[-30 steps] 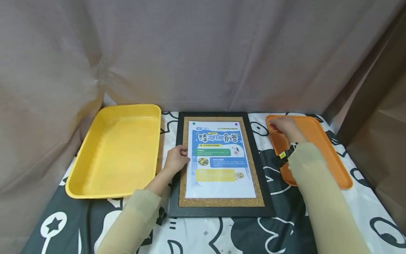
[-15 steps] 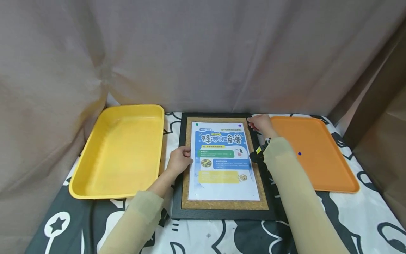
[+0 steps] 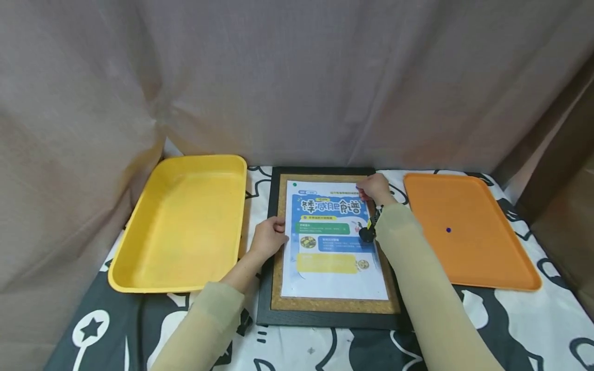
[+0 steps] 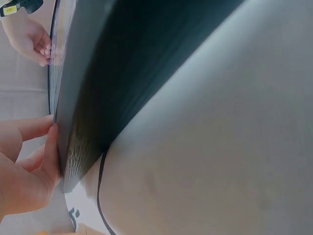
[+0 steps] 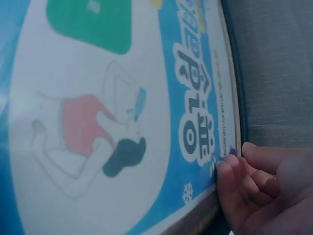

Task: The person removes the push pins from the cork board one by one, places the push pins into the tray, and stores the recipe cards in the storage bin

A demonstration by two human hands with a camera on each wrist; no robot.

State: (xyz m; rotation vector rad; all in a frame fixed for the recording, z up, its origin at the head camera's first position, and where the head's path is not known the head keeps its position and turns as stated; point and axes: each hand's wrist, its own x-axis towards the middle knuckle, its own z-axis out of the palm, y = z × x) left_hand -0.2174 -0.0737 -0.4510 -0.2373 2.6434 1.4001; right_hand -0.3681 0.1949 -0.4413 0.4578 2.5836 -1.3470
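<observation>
A blue and white poster (image 3: 331, 232) lies on a cork board (image 3: 334, 305) with a black frame (image 3: 325, 318). My left hand (image 3: 268, 238) rests on the frame's left side, its thumb and fingertips right at the poster's left edge. My right hand (image 3: 374, 188) is at the poster's top right corner. In the right wrist view its curled fingers (image 5: 230, 178) pinch a small purple pushpin (image 5: 233, 152) at that corner, mostly hidden by the fingertips. A green pushpin (image 3: 294, 184) sits in the poster's top left corner.
A deep yellow tray (image 3: 178, 226) stands left of the board. To the right lies an orange tray (image 3: 473, 232) with one dark blue pushpin (image 3: 448, 230) in it. A patterned cloth (image 3: 297, 345) covers the table. A grey-brown curtain (image 3: 287, 82) hangs behind.
My right hand has moved left from over the orange tray, across the frame, to the poster's top right pushpin. The dark blue pushpin in the tray came into view. My left hand stayed in place.
</observation>
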